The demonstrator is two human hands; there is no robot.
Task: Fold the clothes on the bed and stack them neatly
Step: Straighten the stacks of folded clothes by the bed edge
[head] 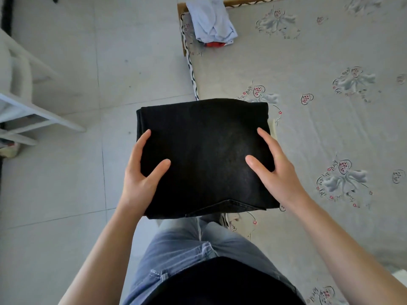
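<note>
Both hands, left (141,172) and right (275,170), grip folded black jeans (202,155); fingers underneath hidden.

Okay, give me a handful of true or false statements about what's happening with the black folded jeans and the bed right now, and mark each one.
1. Both hands hold the folded black jeans, the left hand at one side and the right hand at the other. True.
2. The black jeans hang unfolded at full length. False: they are folded into a compact rectangle.
3. A pile of light blue clothes lies at the far corner of the bed. True.
4. Something red shows under the light blue pile. True.
5. The bedsheet is plain white. False: it has a floral print.
</note>
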